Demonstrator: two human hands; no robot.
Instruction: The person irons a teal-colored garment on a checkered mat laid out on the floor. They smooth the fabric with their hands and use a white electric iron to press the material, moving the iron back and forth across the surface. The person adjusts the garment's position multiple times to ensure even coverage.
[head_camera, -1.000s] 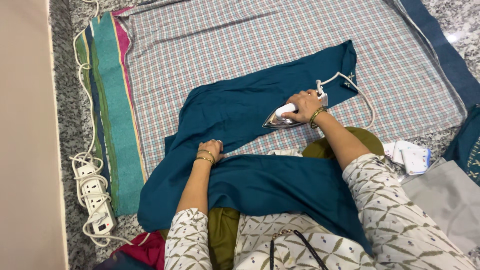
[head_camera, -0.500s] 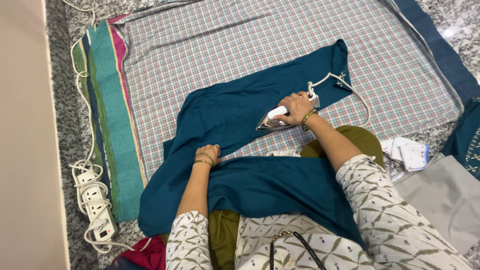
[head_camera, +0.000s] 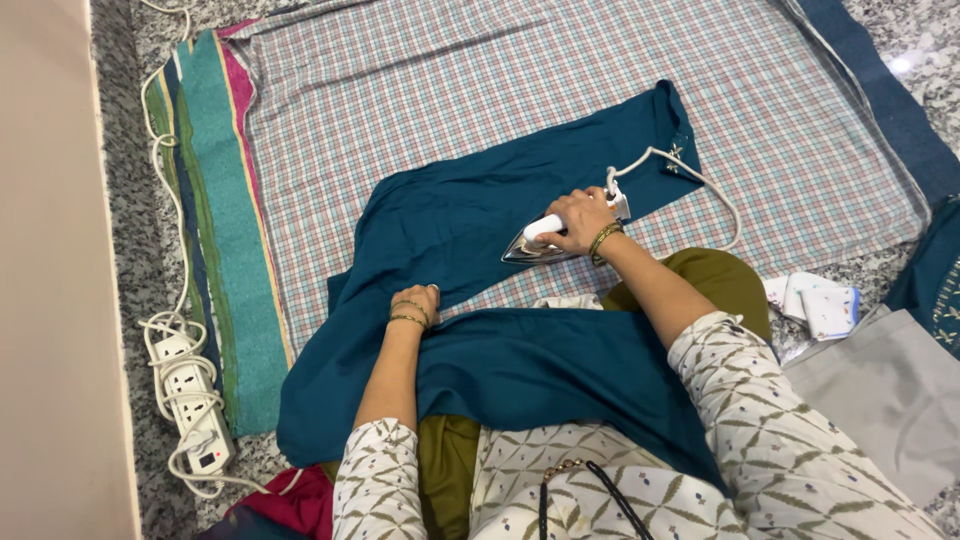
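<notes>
Across the checked cotton sheet (head_camera: 450, 90) spread on the speckled stone floor (head_camera: 120, 150) lies the long teal fabric garment (head_camera: 460, 215), and that is where both of my hands are working. My right hand (head_camera: 578, 220) is wrapped around the white handle of the small steel-soled electric iron (head_camera: 535, 243), which sits flat on the teal cloth with its pointed nose aimed toward my left. The iron's white cord (head_camera: 690, 175) loops off behind the hand, over the far end of the garment.

My left hand (head_camera: 418, 303) is clenched loosely and pressed down on the fold of the garment, gripping nothing that I can make out beyond the cloth under it. It lies left of and nearer to me than the iron, with unpressed cloth between the two.

That stretch is the relation that matters: the garment's long axis runs diagonally from my near left up to the far right, and the iron's nose points down that axis toward the left hand. The right hand is plainly the nearer one to the iron.

The teal cloth looks soft and thin, smooth by the iron, rumpled where it drapes over my lap. A white power strip (head_camera: 190, 400) lies at the far left.
</notes>
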